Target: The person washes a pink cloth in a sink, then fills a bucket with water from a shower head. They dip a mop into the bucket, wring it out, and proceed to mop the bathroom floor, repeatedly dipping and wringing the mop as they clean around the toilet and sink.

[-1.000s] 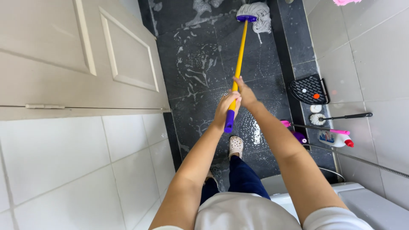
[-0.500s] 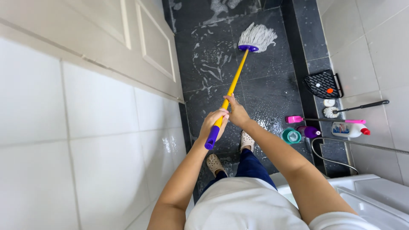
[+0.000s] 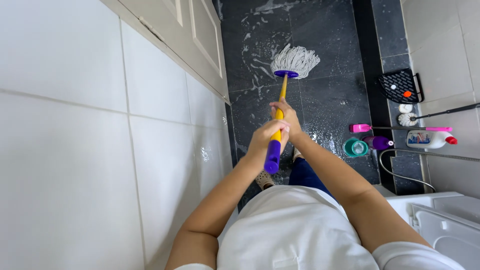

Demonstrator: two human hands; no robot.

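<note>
I hold a mop with a yellow shaft and a purple grip end. My left hand is closed around the shaft just above the purple end. My right hand grips the shaft a little further down. The white string mop head rests on the wet, soapy dark stone floor in front of my feet.
White tiled wall and a white door on the left. On the right: black brush holder, toilet brush, pink brush, teal cup, purple bottle, white bottle, hose, toilet.
The mop head has been drawn back along the floor toward me, and my hands have moved closer to my body. My view has shifted left toward the tiled wall.
</note>
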